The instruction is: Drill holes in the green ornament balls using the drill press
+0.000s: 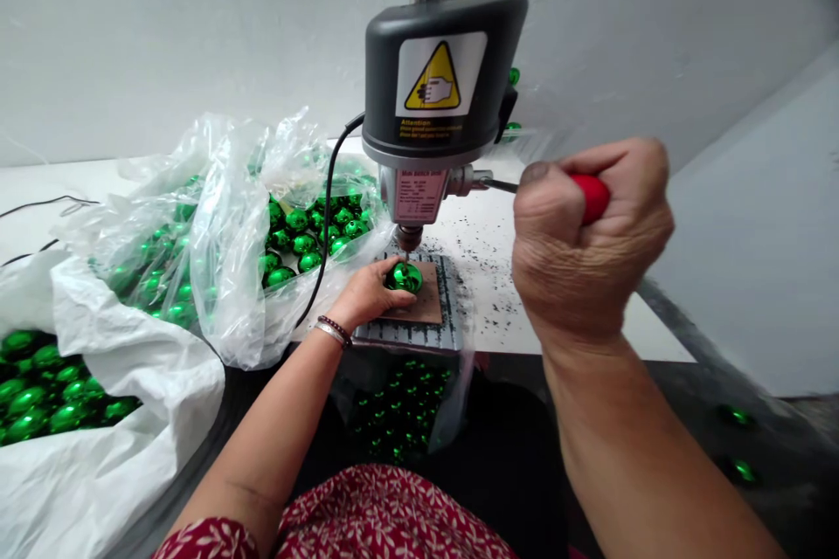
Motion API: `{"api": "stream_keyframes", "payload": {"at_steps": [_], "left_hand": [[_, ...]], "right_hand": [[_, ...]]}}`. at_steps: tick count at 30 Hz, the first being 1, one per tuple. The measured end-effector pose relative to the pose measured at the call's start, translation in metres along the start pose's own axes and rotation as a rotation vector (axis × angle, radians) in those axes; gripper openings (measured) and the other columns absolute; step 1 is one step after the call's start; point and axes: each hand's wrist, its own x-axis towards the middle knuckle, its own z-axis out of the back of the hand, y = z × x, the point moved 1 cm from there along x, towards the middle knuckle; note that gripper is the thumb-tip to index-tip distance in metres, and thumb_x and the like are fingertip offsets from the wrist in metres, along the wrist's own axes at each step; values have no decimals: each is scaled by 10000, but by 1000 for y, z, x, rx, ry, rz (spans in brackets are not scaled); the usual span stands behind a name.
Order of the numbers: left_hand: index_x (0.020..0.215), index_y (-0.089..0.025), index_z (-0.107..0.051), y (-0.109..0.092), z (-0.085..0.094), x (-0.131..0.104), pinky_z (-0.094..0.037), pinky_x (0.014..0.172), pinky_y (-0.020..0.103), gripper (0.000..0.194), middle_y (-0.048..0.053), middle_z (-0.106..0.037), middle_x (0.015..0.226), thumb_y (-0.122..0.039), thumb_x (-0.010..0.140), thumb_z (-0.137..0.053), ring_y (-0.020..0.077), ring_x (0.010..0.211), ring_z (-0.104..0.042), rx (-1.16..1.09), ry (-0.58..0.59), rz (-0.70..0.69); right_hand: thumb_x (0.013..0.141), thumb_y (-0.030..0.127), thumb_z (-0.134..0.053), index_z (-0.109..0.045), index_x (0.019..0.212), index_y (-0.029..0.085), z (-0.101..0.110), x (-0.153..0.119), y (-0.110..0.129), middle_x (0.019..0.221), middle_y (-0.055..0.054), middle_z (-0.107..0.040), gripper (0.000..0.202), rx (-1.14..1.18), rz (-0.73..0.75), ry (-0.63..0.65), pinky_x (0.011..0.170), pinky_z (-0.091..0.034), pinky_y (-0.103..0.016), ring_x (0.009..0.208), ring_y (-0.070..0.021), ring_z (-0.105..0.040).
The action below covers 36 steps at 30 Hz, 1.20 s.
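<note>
A shiny green ball (407, 279) rests on a brown board (427, 304) under a dark grey bench drill (446, 70). My left hand (367, 290) grips the ball from the left, thumb at the front and fingers behind. The drill's bit (407, 257) comes down to the top of the ball; whether it has gone in I cannot tell. My right hand (590, 236) is wrapped round the red knob (595, 196) of the drill's feed lever (502, 185), to the right of the machine.
Clear plastic bags (229, 279) of green balls (305, 244) lie on the white table (590, 306) at the left. A white sack (150, 410) holds more balls. Dark shavings (502, 306) litter the tabletop. A black cable (328, 236) hangs beside the drill. Below the table edge is another bag of balls (406, 402).
</note>
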Motion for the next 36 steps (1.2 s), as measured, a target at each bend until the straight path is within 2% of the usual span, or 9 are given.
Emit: {"api": "stream_keyframes", "payload": {"at_steps": [5,12,18,23,25,27,32,36], "left_hand": [[1307,-191,-650,-4,1,-2,-506,971,366,705,51,-732,1136,-229,625,-825,258,1038,-663,51,26,-11],[1269,-191,-671,-7,2,-3,-530,897,353,657,39,-742,1042,-225,629,-816,246,951,-667,65,37,-28],[1280,-188,-659,1,0,0,-528,893,339,664,44,-738,1059,-237,635,-807,243,980,-659,44,44,-50],[1337,-180,-616,0,0,0,-521,928,340,714,51,-726,1141,-270,652,-798,236,1010,-663,107,56,-37],[1350,-177,-605,-2,0,-1,-524,922,339,717,55,-728,1137,-264,662,-789,241,1017,-664,128,60,-35],[1336,-181,-613,-3,-1,-2,-523,924,349,691,54,-733,1118,-265,671,-780,248,1018,-667,153,46,-34],[1265,-184,-635,-3,-3,-15,-509,956,380,598,58,-728,1103,-254,685,-764,263,1016,-671,207,-48,-111],[1291,-159,-602,-2,3,-37,-497,991,390,620,97,-706,1196,-198,691,-754,273,1099,-655,229,-64,-142]], "right_hand": [[852,284,-515,-476,743,173,-1,-8,-3,640,45,-470,160,2,33,-55,554,-362,-179,568,-21,-423],[880,372,-521,-475,772,213,-4,-20,-9,685,23,-490,198,-45,17,-99,564,-384,-227,599,-65,-457],[886,305,-536,-473,766,202,-2,-28,-8,669,34,-520,170,-21,74,-115,536,-368,-213,566,-51,-465],[881,220,-535,-478,790,189,2,-45,-13,668,40,-522,112,-37,123,-54,545,-361,-191,567,-34,-460],[884,227,-528,-481,777,179,2,-36,-11,666,36,-517,127,-41,121,-67,543,-354,-191,568,-32,-452],[885,258,-529,-482,752,163,-1,-14,-7,641,40,-483,170,-38,87,-64,531,-330,-190,553,-25,-413],[891,226,-528,-415,673,133,-14,51,9,572,83,-324,263,-41,-264,152,566,-268,-162,540,10,-265],[879,208,-525,-405,657,129,-17,60,11,550,92,-309,264,-53,-335,149,585,-245,-176,544,14,-251]]}}
